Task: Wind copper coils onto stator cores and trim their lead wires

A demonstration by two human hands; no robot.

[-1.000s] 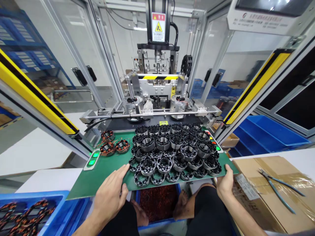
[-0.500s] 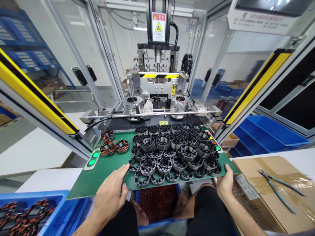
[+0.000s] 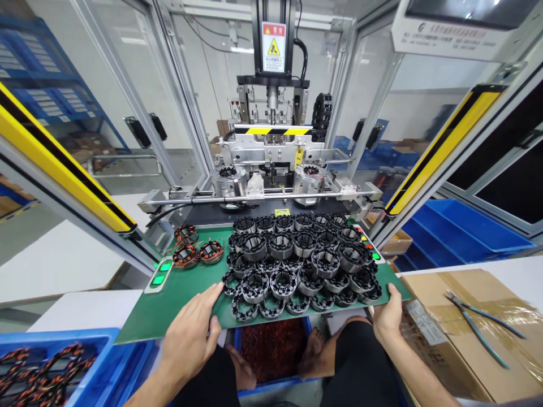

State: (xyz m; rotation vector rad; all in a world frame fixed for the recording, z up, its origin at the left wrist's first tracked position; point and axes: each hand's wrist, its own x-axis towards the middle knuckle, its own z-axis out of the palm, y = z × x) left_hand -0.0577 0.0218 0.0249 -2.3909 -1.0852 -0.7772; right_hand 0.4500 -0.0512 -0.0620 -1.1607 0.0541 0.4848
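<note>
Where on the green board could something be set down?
Bare green board lies at left, between the copper-wound rings, lit buttons and left hand; a narrow gap separates the right hand from the stacked rings crowding the middle and right.

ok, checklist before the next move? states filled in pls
1. Left hand short of the front rail: ok, at the green tabletop's near edge.
2. Right hand short of it too: ok, at the tabletop's front right edge.
3. Black ring cores seated in both cylindrical fixtures: one on each; full seating, cannot tell.
4. Left panel's green buttons lit: ok.
5. Unwound stator cores in one layer: not ok, some sit on others.
6. Pliers off the tabletop: ok, on the carton.
</note>
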